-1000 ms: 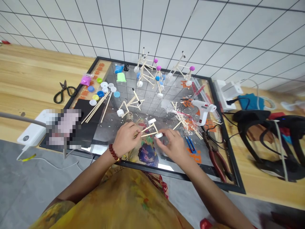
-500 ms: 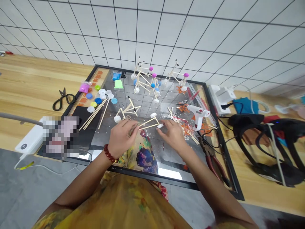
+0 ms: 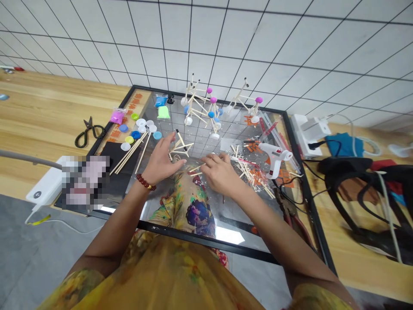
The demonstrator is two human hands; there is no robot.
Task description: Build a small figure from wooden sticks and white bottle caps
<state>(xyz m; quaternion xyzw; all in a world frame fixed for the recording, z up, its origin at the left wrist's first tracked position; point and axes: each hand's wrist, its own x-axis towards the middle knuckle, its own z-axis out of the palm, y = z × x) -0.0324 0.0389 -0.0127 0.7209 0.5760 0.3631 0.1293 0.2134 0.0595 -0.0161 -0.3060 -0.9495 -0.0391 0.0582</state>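
Observation:
My left hand (image 3: 161,161) is open, thumb and fingers spread around the near-left side of a small stick frame (image 3: 181,147) with a dark-tipped stick; whether it touches the frame is unclear. My right hand (image 3: 221,172) is closed over a second piece with pale sticks (image 3: 196,171) that poke out to its left; most of that piece is hidden under the fingers. Behind both hands several stick models (image 3: 196,107) with white wheels and pink or blue balls stand on the glass panel (image 3: 155,217).
Plastic caps (image 3: 141,122) and long sticks (image 3: 129,155) lie at left, beyond them black scissors (image 3: 88,131). At right are a white glue gun (image 3: 274,158), loose short sticks (image 3: 247,170), pliers (image 3: 295,219), a power strip (image 3: 305,135) and a black headset-like object (image 3: 348,198).
My left hand has opened and moved left to the small frame. My right hand has shifted left and closed over the wheeled stick piece. The view has shifted slightly.

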